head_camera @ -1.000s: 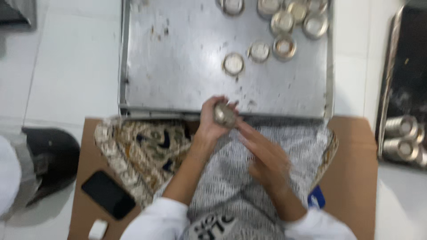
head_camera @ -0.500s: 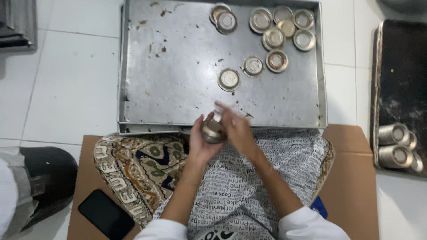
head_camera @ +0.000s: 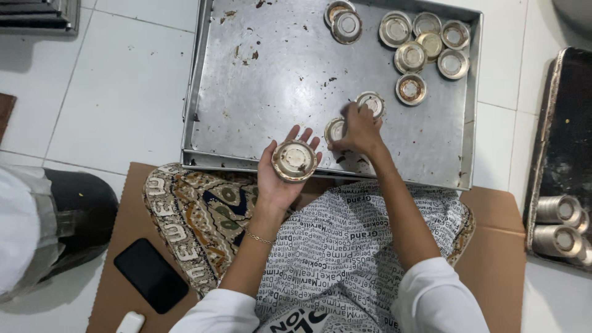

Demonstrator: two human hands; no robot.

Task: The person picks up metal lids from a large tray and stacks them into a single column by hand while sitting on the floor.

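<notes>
Head view: left hand [head_camera: 279, 176] palm up, fingers [head_camera: 295, 134] spread loosely, small round metal mould [head_camera: 295, 160] resting on palm at near edge of tray. Right hand [head_camera: 359, 131] reaches onto large steel baking tray [head_camera: 271, 80], fingers clenched on one mould [head_camera: 335, 129], another mould [head_camera: 370, 103] just beyond knuckles. Cluster of empty moulds [head_camera: 425, 46] at tray's far right corner. Tray on white tiled floor [head_camera: 105, 92]. Black phone [head_camera: 150, 275] on brown cardboard [head_camera: 493, 259], lower left. Stacked moulds [head_camera: 558, 222] on dark tray, right edge.

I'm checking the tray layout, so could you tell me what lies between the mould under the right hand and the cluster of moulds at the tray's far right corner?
In the head view, one lone mould sits between them.
</notes>
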